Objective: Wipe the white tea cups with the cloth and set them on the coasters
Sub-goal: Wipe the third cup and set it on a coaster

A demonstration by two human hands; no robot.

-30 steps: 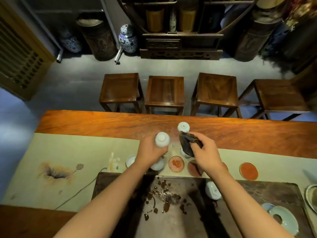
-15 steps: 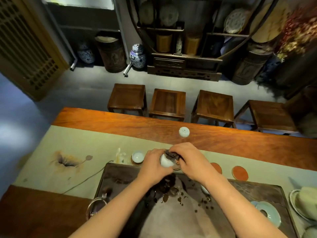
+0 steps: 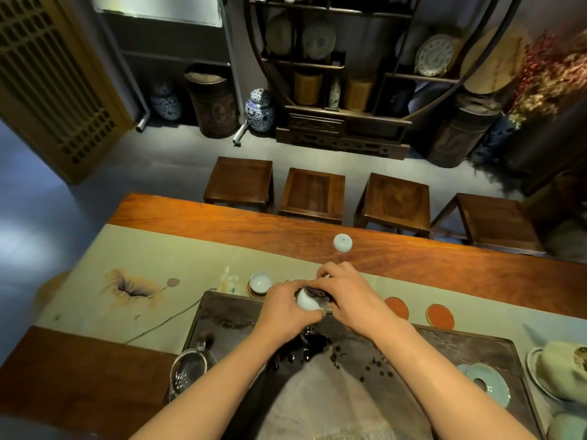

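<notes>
My left hand (image 3: pixel 286 309) grips a white tea cup (image 3: pixel 307 301) over the far edge of the dark tea tray (image 3: pixel 444 344). My right hand (image 3: pixel 346 293) holds a dark cloth (image 3: pixel 316 292) pressed into the cup's mouth. Another white cup (image 3: pixel 260 282) stands upright on a coaster just left of my hands. A third white cup (image 3: pixel 342 242) lies upside down on the bare wood farther back. Two orange coasters (image 3: pixel 397 308) (image 3: pixel 440 316) lie bare on the runner to the right.
A beige runner (image 3: pixel 127 281) covers the wooden table (image 3: pixel 444 265). A glass strainer (image 3: pixel 187 373) sits at the tray's left, a pale saucer (image 3: pixel 486 382) and a bowl with a cloth (image 3: pixel 562 373) at the right. Tea leaves litter the tray. Several stools stand beyond the table.
My hands came down and together from above the table; the cloth, held apart from the cup a second ago, is now pressed into the cup. The camera tilted up.
</notes>
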